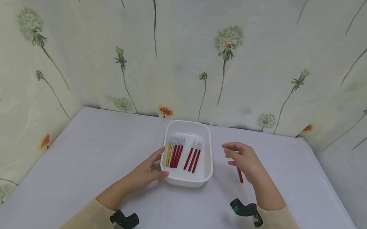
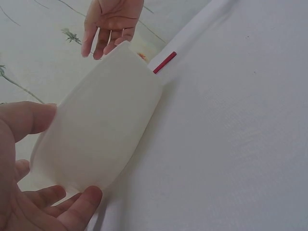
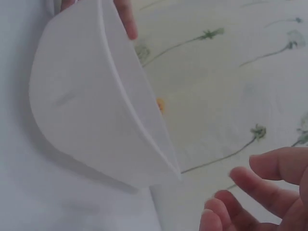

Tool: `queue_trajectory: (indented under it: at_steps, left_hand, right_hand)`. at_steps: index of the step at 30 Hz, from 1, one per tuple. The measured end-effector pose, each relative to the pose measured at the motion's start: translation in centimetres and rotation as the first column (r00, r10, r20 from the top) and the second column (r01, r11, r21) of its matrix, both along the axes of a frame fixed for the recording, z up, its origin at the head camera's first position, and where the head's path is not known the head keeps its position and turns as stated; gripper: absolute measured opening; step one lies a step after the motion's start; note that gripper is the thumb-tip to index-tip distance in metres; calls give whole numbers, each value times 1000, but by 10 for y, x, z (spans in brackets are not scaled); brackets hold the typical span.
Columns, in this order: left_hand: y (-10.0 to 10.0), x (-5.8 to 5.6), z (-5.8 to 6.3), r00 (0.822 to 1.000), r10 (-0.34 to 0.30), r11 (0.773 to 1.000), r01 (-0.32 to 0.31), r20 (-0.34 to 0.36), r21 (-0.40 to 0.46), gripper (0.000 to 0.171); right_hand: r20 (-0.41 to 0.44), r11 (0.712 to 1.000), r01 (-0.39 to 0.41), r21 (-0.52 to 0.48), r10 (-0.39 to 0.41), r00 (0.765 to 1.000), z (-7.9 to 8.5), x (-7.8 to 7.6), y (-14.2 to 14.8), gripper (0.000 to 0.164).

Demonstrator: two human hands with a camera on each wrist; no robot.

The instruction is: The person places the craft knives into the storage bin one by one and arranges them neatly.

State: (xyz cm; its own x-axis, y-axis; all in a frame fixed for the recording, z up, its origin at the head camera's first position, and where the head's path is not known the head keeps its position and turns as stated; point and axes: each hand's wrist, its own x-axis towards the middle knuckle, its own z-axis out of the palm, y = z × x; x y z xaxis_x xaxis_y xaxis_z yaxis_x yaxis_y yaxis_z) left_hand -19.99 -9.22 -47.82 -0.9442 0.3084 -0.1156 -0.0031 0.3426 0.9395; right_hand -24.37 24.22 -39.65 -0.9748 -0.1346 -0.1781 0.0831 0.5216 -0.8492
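Observation:
A white plastic tray (image 1: 185, 180) stands on the table with its long side pointing away from me. My left hand (image 1: 146, 171) holds it by the near left corner, thumb at the rim and fingers along the outer side. Inside lie slim sticks with pale, see-through tips: a yellow stick (image 1: 168, 155), a greyish one beside it, several red sticks (image 1: 178, 157) close together, and three more red sticks (image 1: 193, 160) to the right. Right of the tray, my right hand (image 1: 245, 161) hovers with loosely bent fingers and nothing in them. Partly hidden beneath it lies another red stick (image 1: 240, 175).
A white cloth (image 1: 187, 219) covers the table. Behind and at both sides hangs a pale curtain (image 1: 177, 52) with dandelion prints. Dark wrist cameras (image 1: 244, 208) sit on both sleeves.

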Motion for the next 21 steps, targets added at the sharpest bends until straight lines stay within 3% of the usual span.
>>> queue_trajectory:
  at_steps: [8,14,21]
  left_hand:
    - [1,-1,0,1000,6,1000,-6,1,4,91]
    - [1,-1,1,1000,7,1000,-7,-3,6,91]
    - [2,-1,0,1000,8,1000,-8,11,1,91]
  right_hand:
    - [-9,999,38,-26,-39,999,-12,-1,22,44]
    - [-4,996,94,7,-94,996,-25,-4,35,43]
    - [-26,994,107,33,-106,994,-44,-9,49,42]
